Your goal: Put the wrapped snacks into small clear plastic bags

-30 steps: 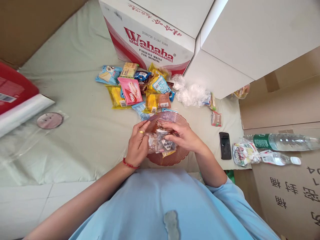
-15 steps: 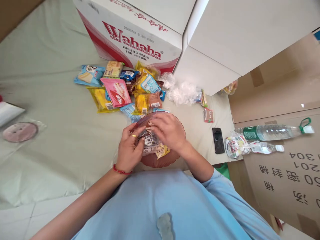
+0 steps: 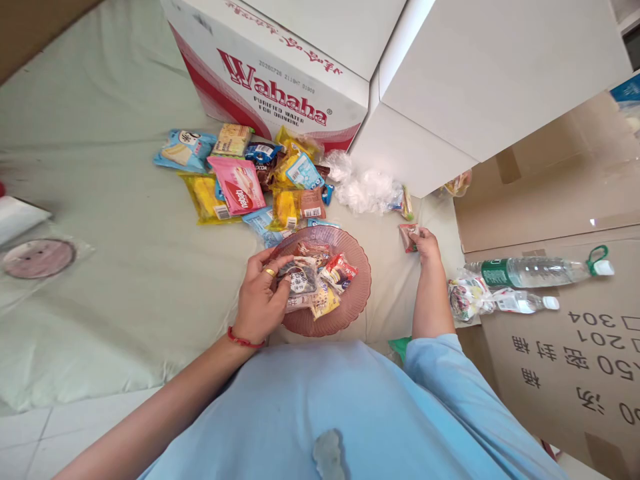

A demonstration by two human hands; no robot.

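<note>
On the right, my right hand (image 3: pixel 428 245) pinches a small reddish-brown snack packet (image 3: pixel 409 237) at its edge, low over the cloth. My left hand (image 3: pixel 263 290), with a gold ring and a red bracelet, is at the left side of a pink scalloped glass plate (image 3: pixel 359 293). Its thumb and forefinger are closed on a dark snack packet (image 3: pixel 303 280) with white lettering. Beside that packet in the plate lie a red-and-white packet (image 3: pixel 339 273) and a yellow packet (image 3: pixel 325 301).
Behind the plate is a heap of snacks, among them a pink wafer packet (image 3: pixel 237 185). Crumpled clear plastic (image 3: pixel 367 190) lies right of it. A Wahaha carton (image 3: pixel 280 87) stands behind. Water bottles (image 3: pixel 540 269) lie at right, by a cardboard box (image 3: pixel 565 360).
My right hand has left the plate, moved right and taken hold of the small reddish-brown packet. My left hand stays at the plate. More packets in the plate are uncovered.
</note>
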